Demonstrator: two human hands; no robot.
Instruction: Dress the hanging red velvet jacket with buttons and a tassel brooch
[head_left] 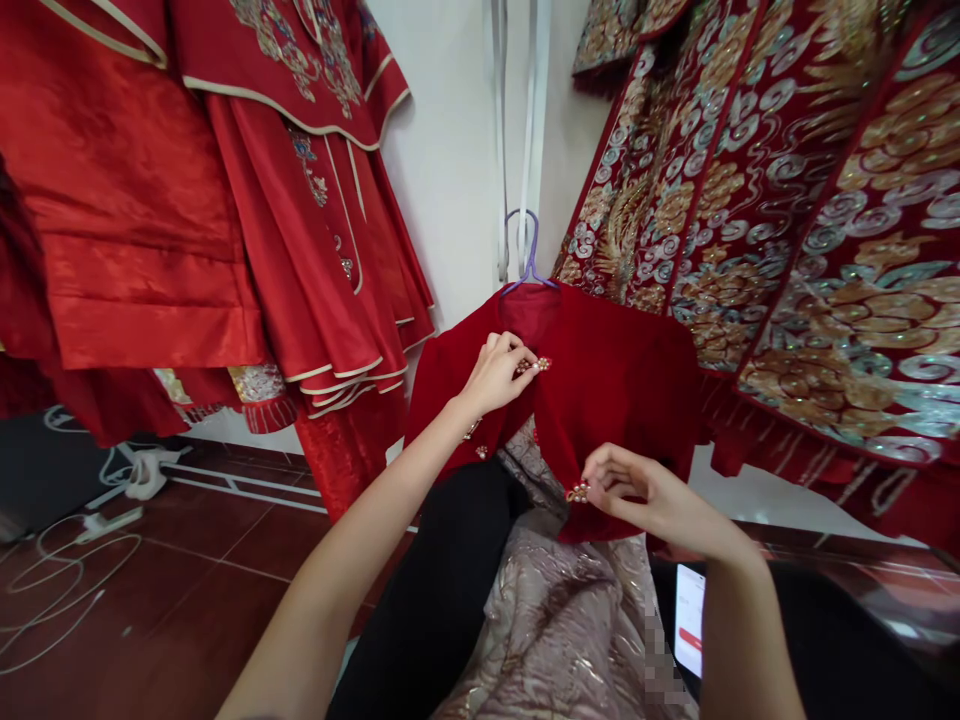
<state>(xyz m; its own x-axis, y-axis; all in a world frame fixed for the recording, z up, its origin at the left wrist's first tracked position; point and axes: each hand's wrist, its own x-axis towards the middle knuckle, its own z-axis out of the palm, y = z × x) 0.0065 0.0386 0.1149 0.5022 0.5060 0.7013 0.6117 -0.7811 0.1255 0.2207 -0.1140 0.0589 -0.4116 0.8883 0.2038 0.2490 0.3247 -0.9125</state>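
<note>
A dark red velvet jacket (619, 365) hangs in front of me on a purple hanger (533, 255), its front parted. My left hand (496, 374) pinches a beaded clasp (544, 364) just below the collar. Lower down, the fingers of my right hand (634, 488) are closed on another beaded clasp (577, 493) at the jacket's front edge. More beaded pieces, one of them a small ornament (481, 452), show on the left panel under my left forearm. Shiny pinkish fabric (555, 610) lies across my lap and reaches up behind the jacket.
Red embroidered garments (300, 200) hang at left, and a heavily sequinned one (787, 230) at right. White straps (502, 140) run down the wall above the hanger. A lit phone (689, 620) lies by my right forearm. Cables (71, 570) and a power strip (109, 524) lie at left.
</note>
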